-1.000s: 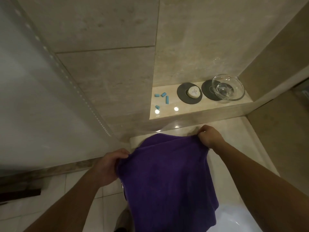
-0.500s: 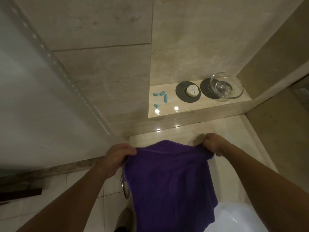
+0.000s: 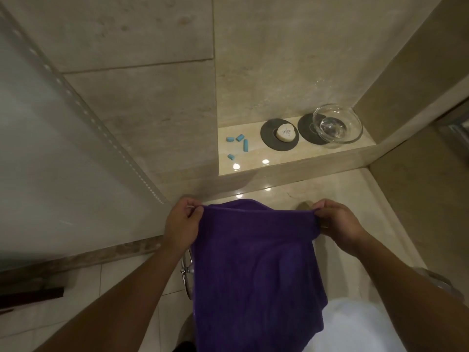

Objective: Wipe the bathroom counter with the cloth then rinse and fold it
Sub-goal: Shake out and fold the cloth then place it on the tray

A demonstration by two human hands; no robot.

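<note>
One glass bowl (image 3: 337, 123) (seemingly empty) and one soap (image 3: 286, 133) top two dark mats beside four blue pieces (image 3: 245, 145), while left hand (image 3: 181, 224) and right hand (image 3: 338, 223) each pinch the purple cloth (image 3: 256, 270).

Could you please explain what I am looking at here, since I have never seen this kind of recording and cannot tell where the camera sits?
The camera sits on a person's head, looking forward and down, so the two bare arms reaching in from the bottom are that person's own. No machine is involved. The left hand and the right hand each pinch a top corner of a purple cloth, which hangs spread between them above a pale stone counter. Behind it, a raised ledge holds four small blue pieces, a white soap on a dark round mat, and a clear glass bowl on a second mat. A white basin edge shows at lower right.
</note>
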